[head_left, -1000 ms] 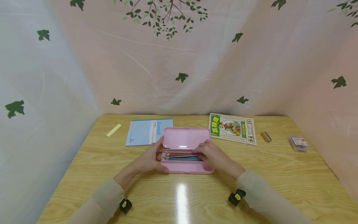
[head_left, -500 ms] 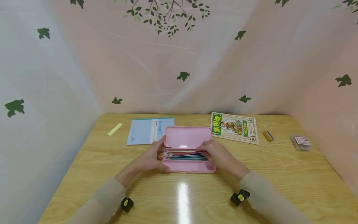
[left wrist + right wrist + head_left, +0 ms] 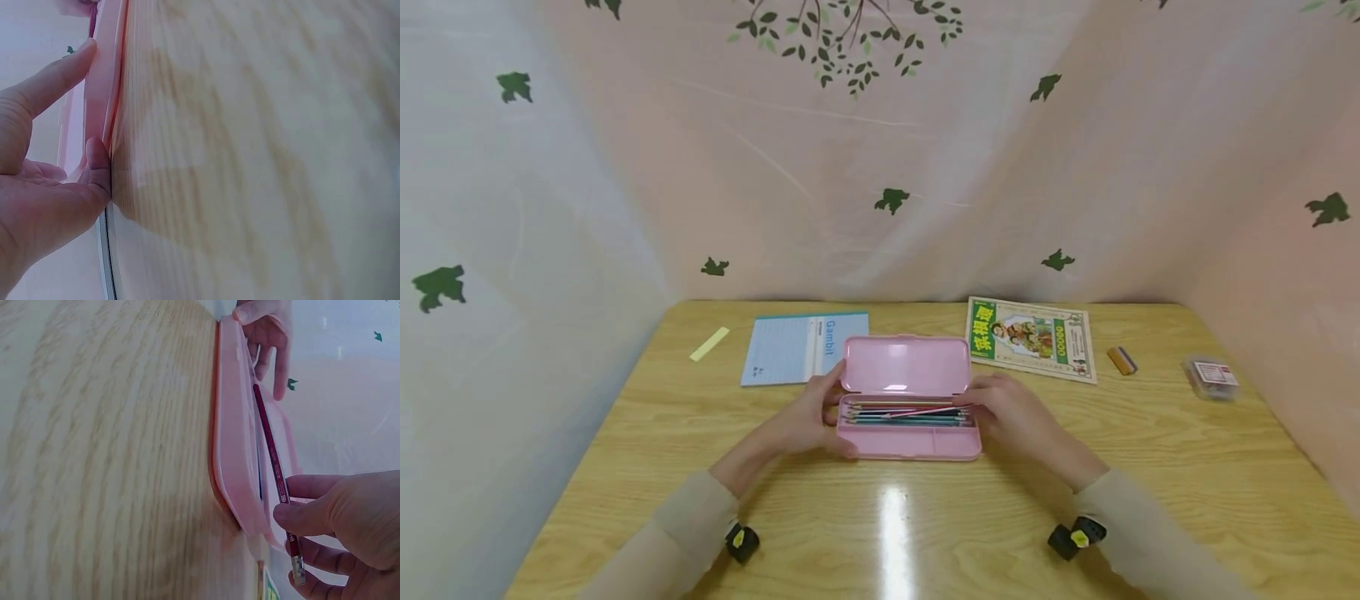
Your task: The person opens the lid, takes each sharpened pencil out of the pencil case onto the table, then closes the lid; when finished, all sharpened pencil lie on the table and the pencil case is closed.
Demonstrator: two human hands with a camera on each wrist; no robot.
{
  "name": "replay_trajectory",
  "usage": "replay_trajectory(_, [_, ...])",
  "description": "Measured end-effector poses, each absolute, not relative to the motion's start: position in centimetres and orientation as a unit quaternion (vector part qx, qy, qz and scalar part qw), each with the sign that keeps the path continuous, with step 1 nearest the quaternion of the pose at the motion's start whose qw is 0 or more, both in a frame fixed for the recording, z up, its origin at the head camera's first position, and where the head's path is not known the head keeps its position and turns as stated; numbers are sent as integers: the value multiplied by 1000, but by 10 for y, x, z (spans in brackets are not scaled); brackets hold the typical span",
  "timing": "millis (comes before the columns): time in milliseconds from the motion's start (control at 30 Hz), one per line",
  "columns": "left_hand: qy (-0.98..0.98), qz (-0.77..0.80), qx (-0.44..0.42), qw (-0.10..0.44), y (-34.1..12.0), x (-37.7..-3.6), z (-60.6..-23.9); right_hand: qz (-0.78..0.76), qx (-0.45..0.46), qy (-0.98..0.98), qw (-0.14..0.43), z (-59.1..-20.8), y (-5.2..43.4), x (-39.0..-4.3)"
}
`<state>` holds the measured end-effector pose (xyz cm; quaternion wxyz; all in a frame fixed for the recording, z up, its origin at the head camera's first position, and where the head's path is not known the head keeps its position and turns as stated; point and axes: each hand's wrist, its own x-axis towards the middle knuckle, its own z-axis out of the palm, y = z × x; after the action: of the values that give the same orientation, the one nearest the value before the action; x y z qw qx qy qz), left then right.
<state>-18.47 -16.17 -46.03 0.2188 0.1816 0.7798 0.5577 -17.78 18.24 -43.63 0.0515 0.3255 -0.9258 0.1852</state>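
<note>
Lying open at the middle of the glossy wood-grain table (image 3: pixel 647 467), the pink pencil case (image 3: pixel 908 442) is a smooth plastic box with rounded corners, its lid standing up at the far side. A row of slim coloured pencils (image 3: pixel 902 417) fills the tray. The right hand (image 3: pixel 1015 412) pinches a red pencil (image 3: pixel 270 440) near its eraser end between thumb and fingers, the shaft slanting up out of the tray. The left hand (image 3: pixel 808 412) grips the case's left end, thumb on the near edge and a finger against the lid. Behind the case lie a pale blue notebook (image 3: pixel 790 358) and a green-covered booklet (image 3: pixel 1032 337), both flat. Farther out lie a yellow paper strip (image 3: pixel 709 343), a small brown block (image 3: pixel 1122 360) and a clear little box (image 3: pixel 1212 377).
</note>
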Motion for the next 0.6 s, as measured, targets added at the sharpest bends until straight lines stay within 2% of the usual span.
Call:
replay_trajectory(233, [790, 545, 183, 211, -160, -186, -456, 201, 327, -923, 40, -437, 206, -173])
replay_trajectory(600, [792, 541, 184, 214, -161, -184, -457, 205, 315, -926, 36, -443, 210, -170])
